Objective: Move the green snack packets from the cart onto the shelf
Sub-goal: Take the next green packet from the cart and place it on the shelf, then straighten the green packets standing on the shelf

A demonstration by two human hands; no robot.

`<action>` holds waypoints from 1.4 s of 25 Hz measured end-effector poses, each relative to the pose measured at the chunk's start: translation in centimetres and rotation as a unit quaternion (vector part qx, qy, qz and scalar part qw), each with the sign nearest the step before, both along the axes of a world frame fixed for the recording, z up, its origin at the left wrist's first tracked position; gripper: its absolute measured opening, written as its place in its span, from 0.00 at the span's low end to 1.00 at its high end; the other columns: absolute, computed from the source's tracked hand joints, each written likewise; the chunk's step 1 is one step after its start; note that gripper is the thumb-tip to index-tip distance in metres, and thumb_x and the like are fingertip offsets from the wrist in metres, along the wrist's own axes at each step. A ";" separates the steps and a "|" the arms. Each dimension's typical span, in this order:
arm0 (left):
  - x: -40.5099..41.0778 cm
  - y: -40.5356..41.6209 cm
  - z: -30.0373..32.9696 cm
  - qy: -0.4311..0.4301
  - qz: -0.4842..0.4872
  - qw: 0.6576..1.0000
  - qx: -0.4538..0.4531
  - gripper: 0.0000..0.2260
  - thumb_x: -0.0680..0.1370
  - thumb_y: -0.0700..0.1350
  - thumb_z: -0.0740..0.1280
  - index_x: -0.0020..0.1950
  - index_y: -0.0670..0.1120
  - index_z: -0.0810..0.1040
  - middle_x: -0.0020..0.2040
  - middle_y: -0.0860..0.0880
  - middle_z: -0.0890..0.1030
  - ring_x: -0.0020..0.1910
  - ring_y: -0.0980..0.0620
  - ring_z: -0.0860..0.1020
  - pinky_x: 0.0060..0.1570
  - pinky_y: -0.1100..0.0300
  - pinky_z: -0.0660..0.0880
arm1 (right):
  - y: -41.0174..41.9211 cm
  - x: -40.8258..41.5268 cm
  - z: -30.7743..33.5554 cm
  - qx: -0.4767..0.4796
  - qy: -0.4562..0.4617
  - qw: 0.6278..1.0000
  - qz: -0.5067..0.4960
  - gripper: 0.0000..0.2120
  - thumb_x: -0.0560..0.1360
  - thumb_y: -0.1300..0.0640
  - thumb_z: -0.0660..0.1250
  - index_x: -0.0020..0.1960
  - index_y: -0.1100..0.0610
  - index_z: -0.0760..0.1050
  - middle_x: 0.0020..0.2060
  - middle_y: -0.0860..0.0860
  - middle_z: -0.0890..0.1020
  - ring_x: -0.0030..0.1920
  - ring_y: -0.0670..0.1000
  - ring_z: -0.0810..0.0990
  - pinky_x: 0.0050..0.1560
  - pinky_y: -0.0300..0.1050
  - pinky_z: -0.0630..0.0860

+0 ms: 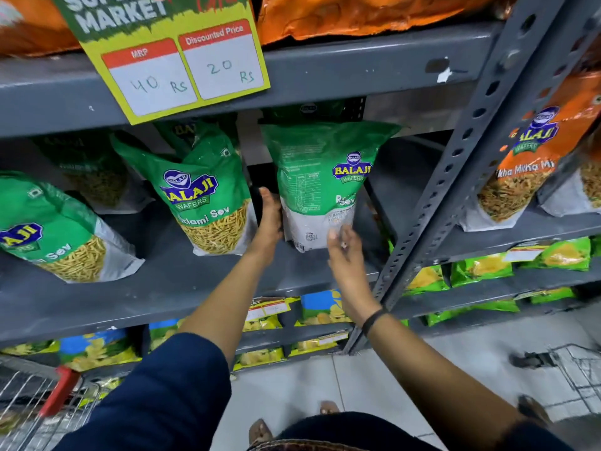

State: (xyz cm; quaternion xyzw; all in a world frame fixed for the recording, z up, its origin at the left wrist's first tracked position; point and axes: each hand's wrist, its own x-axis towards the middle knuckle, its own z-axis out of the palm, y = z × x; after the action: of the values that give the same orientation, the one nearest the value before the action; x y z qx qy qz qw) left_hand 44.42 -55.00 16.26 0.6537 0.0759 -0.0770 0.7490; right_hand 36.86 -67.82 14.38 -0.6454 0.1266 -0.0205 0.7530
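Note:
A green Balaji sev packet [320, 180] stands upright on the grey shelf [169, 288], its back label turned toward me. My left hand [270, 219] presses flat against the packet's left edge. My right hand [344, 252] hovers just in front of its lower right corner, fingers spread and blurred, holding nothing. Two more green packets stand to the left, one in the middle [201, 190] and one at the far left [52, 229], with others behind them. The wire cart [35, 402] with a red handle shows at the bottom left.
A yellow-green price sign [169, 56] hangs from the shelf above. A perforated grey upright [455, 177] borders the bay on the right, with orange packets [527, 157] beyond it. Smaller chip bags [325, 307] fill the lower shelves. A second cart [572, 362] stands at the right.

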 end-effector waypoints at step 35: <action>-8.0 -0.1 -5.2 -0.093 0.425 0.887 0.155 0.12 0.80 0.44 0.55 0.48 0.35 0.71 0.43 0.43 0.72 0.45 0.49 0.70 0.47 0.57 0.67 | -0.2 -0.9 -3.9 -0.167 -0.072 0.976 -0.116 0.13 0.78 0.47 0.58 0.36 0.50 0.66 0.33 0.54 0.74 0.38 0.57 0.73 0.39 0.44 0.65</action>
State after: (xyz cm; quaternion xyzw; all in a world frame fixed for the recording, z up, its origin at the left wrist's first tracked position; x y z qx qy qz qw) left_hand 36.40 -55.13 11.04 0.6710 0.2872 0.3227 0.6026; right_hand 35.97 -68.06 10.45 -0.7400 0.1413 -0.1752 0.6338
